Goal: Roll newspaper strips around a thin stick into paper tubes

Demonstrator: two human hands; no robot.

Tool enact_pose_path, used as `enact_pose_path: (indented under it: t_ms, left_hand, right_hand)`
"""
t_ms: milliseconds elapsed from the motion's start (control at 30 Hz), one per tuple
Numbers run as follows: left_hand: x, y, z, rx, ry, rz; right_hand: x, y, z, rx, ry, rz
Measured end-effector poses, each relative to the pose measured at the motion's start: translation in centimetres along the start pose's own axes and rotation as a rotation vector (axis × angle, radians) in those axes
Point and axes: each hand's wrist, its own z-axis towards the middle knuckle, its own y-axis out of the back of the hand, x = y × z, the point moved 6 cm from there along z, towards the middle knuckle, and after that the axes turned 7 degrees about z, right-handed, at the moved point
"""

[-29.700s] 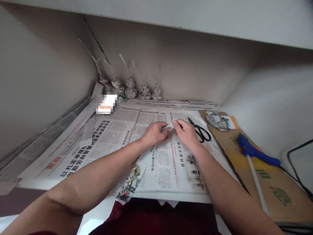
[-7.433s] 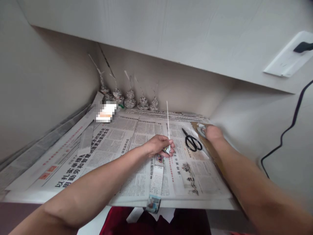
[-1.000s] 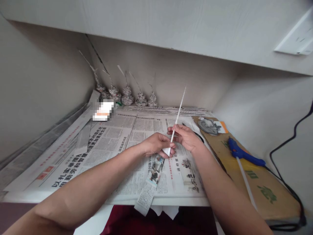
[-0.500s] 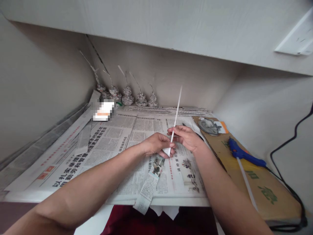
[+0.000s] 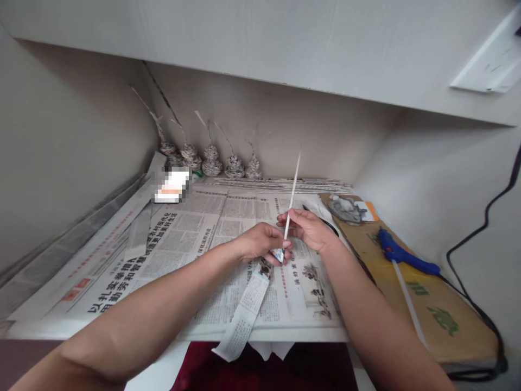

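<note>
Through the head camera, I see the left hand [image 5: 264, 243] pinching the lower end of a thin paper tube [image 5: 294, 184]; a printed strip [image 5: 246, 312] trails from that hand toward the lap. The right hand [image 5: 308, 229] pinches the tube slightly higher. It slants up above spread newspaper [image 5: 211, 217], well apart from a blue glue gun [image 5: 409, 258].
</note>
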Motion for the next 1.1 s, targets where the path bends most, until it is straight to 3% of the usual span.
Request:
enact_pose_path:
  t_ms: [467,700,1100]
  left_hand:
    - [-0.31,0.22,-0.07,0.007,-0.009,-0.021]
    - [0.04,-0.28,-0.27,0.041,0.055,-0.025]
    - [0.17,-0.01,0.09,-0.064,0.02,0.017]
  right_hand:
    - [-0.1,-0.42,0.06,0.027,0.002,0.037]
    - [-0.12,-0.36,0.22,0.028,0.015,0.072]
    - [0.03,0.48,0.45,-0.077,0.04,0.069]
